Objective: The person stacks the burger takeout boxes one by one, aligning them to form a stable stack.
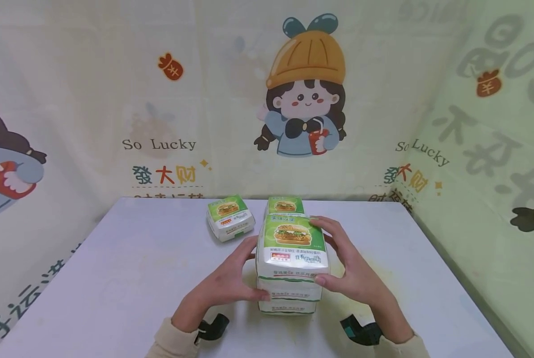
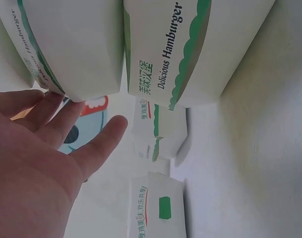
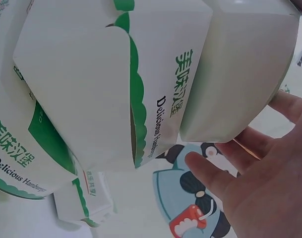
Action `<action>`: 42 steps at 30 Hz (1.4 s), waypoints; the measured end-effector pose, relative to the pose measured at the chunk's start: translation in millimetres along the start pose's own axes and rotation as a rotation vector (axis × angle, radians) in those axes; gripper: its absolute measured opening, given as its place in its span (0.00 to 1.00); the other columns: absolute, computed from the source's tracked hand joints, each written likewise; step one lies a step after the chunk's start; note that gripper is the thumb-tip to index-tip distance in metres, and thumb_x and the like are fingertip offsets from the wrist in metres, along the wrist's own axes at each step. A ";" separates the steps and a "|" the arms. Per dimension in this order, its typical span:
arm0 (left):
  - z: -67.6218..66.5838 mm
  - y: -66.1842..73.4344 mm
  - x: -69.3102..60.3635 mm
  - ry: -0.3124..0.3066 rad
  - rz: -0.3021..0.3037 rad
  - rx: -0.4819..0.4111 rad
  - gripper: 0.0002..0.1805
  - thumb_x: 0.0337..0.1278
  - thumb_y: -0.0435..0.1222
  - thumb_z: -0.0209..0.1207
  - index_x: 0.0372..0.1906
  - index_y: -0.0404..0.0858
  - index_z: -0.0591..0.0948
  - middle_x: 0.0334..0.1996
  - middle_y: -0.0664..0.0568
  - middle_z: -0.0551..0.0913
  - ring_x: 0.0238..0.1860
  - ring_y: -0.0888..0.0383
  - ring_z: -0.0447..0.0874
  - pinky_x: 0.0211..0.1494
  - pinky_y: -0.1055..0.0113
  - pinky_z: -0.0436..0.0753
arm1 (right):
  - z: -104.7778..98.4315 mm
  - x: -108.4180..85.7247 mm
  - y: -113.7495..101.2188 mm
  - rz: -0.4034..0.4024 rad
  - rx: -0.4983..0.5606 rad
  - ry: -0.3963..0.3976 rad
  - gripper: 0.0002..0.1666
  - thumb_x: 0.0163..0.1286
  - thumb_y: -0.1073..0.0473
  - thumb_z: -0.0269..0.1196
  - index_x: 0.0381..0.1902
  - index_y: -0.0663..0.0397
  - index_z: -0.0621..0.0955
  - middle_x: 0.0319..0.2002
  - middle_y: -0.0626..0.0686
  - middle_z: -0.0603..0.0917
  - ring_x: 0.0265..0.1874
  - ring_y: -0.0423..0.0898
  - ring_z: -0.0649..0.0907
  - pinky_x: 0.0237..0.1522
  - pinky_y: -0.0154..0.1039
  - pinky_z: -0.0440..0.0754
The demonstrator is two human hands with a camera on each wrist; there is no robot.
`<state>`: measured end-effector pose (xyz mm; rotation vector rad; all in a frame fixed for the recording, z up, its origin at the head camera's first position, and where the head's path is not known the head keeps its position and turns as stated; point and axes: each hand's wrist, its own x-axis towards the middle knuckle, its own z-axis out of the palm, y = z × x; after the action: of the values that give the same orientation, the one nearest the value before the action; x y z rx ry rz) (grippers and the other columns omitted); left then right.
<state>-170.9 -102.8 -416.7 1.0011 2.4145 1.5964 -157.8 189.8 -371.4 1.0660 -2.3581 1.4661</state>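
Sleeves [image 1: 172,342] nearest us, the left hand [image 1: 224,281] and right hand [image 1: 355,271] grip the 3-box stack [image 1: 289,272], which we should steady with even pressure from 2 sides.

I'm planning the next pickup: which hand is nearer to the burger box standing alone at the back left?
Left. The left hand, at the left side of the box stack, is in front of the lone box; the right hand is across the stack, farther right.

Fingers [image 2: 64,119] of the left hand [image 2: 31,168] touch a white box [image 2: 79,49] beside another box [image 2: 160,44] lettered "Delicious Hamburger".
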 end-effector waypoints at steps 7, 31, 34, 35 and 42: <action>-1.0 -0.6 0.2 0.001 0.011 0.003 0.59 0.34 0.48 0.80 0.74 0.62 0.57 0.70 0.65 0.62 0.70 0.60 0.60 0.70 0.49 0.72 | -1.1 -0.4 -0.4 0.005 0.009 -0.024 0.59 0.51 0.62 0.71 0.77 0.44 0.55 0.77 0.48 0.54 0.75 0.45 0.58 0.72 0.32 0.62; -61.4 -15.5 -13.5 0.230 -0.113 0.140 0.58 0.44 0.42 0.76 0.78 0.53 0.53 0.77 0.50 0.53 0.72 0.37 0.62 0.68 0.42 0.73 | -0.6 0.6 5.0 -0.020 0.028 -0.040 0.59 0.51 0.62 0.71 0.77 0.46 0.53 0.76 0.48 0.57 0.71 0.45 0.62 0.71 0.35 0.66; -66.9 -17.8 -10.2 0.260 -0.123 0.168 0.57 0.45 0.43 0.76 0.78 0.50 0.53 0.76 0.47 0.54 0.73 0.38 0.61 0.69 0.41 0.71 | -1.2 0.8 4.0 -0.023 0.031 -0.035 0.59 0.50 0.63 0.71 0.77 0.46 0.54 0.76 0.48 0.57 0.72 0.45 0.62 0.71 0.35 0.66; -68.9 -18.1 -8.9 0.272 -0.128 0.178 0.57 0.45 0.43 0.76 0.78 0.49 0.54 0.76 0.46 0.55 0.73 0.38 0.61 0.69 0.41 0.70 | -1.5 1.0 3.9 -0.026 0.032 -0.033 0.59 0.50 0.63 0.71 0.77 0.46 0.54 0.76 0.48 0.57 0.72 0.46 0.62 0.71 0.35 0.66; -82.3 -27.0 1.4 0.353 -0.228 0.233 0.58 0.45 0.45 0.75 0.78 0.43 0.53 0.77 0.46 0.55 0.74 0.41 0.58 0.72 0.41 0.66 | -2.5 1.2 5.3 -0.033 0.034 -0.032 0.59 0.51 0.62 0.71 0.77 0.47 0.54 0.76 0.50 0.57 0.72 0.46 0.61 0.71 0.33 0.65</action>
<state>-217.9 -174.0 -401.7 0.4696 2.8746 1.5469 -162.7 192.7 -373.4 1.1393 -2.3330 1.4932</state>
